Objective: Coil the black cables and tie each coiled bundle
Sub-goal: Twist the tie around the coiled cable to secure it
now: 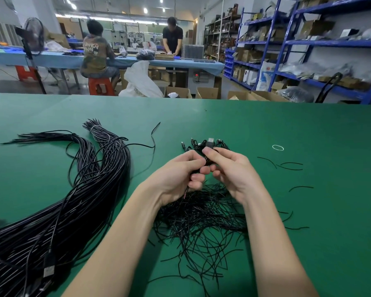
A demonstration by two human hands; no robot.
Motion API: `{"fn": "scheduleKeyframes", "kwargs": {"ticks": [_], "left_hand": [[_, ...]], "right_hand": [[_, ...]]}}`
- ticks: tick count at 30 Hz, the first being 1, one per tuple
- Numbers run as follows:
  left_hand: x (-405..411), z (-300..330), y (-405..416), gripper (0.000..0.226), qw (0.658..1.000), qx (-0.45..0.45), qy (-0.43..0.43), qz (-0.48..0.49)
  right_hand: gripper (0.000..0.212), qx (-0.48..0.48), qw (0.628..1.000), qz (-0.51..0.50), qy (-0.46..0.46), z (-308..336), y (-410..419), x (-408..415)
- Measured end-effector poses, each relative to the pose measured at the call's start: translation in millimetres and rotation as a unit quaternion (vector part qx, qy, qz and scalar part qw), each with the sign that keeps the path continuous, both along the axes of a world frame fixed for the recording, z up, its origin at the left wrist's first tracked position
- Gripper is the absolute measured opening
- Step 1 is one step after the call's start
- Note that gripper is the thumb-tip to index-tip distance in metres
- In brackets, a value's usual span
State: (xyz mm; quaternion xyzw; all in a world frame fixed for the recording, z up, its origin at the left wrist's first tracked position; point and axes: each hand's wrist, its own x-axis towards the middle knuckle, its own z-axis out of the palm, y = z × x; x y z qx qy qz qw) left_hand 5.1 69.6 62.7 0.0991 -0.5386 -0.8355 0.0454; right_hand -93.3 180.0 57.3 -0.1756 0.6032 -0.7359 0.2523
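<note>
Fingers of the left hand are curled round a small coiled bundle of black cable, held above the green table near mid-scene. Opposite it, the right hand pinches the same bundle, thumb and forefinger closed just below a USB plug that stands up at the far side of the grip. Most of the coil is hidden between the two hands, so its loop count cannot be read.

Directly beneath the wrists lies a loose heap of thin black ties, with a few stray ones scattered to the right. Beyond the hands, a cluster of finished coils rests on the table. A white rubber band lies well apart on the far right. To the left, a long sheaf of uncoiled cables runs from the near-left corner toward the far side, bound near its far end.

Judged step: securing the coil. Recommended procedure:

1. Maintain the left-hand clamp on the loops so they do not spring open.
2. Keep the plug end outside the wrap.
3. Pass the tie round the waist of the coil, not near either end.
4. Twist until snug; avoid crushing the cable jacket.

Risk: slackening either grip before the twist is set will probably let the loops fan out.
</note>
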Motion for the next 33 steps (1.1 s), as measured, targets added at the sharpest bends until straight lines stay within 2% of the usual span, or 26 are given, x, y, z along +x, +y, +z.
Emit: {"fn": "scheduleKeyframes", "kwargs": {"ticks": [2, 5, 8, 15, 19, 22, 23, 24, 25, 27, 29, 33], "left_hand": [[-2, -2, -1, 0.020, 1.000, -0.005, -0.008, 0.004], [-5, -5, -3, 0.013, 0.999, -0.044, -0.014, 0.016], [-4, -8, -7, 0.008, 0.998, -0.059, -0.009, 0.036], [-2, -10, -9, 0.024, 0.994, -0.088, -0.008, 0.061], [-5, -12, -5, 0.018, 0.988, -0.115, -0.004, 0.101], [-7, -15, -5, 0.009, 0.986, -0.072, -0.010, 0.148], [-7, -16, -7, 0.009, 0.985, -0.047, -0.014, 0.166], [-7, -18, -9, 0.010, 0.983, -0.024, -0.016, 0.183], [-7, -20, -11, 0.011, 0.980, -0.005, -0.017, 0.198], [-6, -22, -15, 0.011, 0.976, 0.021, -0.013, 0.214], [-6, -23, -15, 0.012, 0.975, 0.040, -0.003, 0.220], [-7, -23, -15, 0.011, 0.972, 0.070, 0.003, 0.223]], "right_hand": [[0.008, 0.003, 0.999, -0.023, 0.023, -1, 1, 0], [0.013, 0.014, 0.994, -0.060, 0.085, -2, -1, 2], [0.016, 0.011, 0.991, -0.082, 0.110, -1, -3, 3], [0.017, 0.044, 0.978, -0.126, 0.157, 1, -2, 1], [0.011, 0.031, 0.983, -0.111, 0.140, -1, -1, 1], [0.008, -0.006, 0.994, -0.071, 0.082, -2, 2, -2], [0.008, 0.011, 0.995, -0.060, 0.081, -3, 5, -4], [0.005, 0.068, 0.989, -0.052, 0.122, -5, 9, -7], [0.003, 0.158, 0.966, -0.040, 0.203, -7, 13, -10], [0.004, 0.329, 0.884, 0.027, 0.330, -13, 21, -12], [0.009, 0.421, 0.835, 0.083, 0.344, -18, 21, -8], [0.008, 0.473, 0.808, 0.092, 0.340, -20, 12, -1]]}}
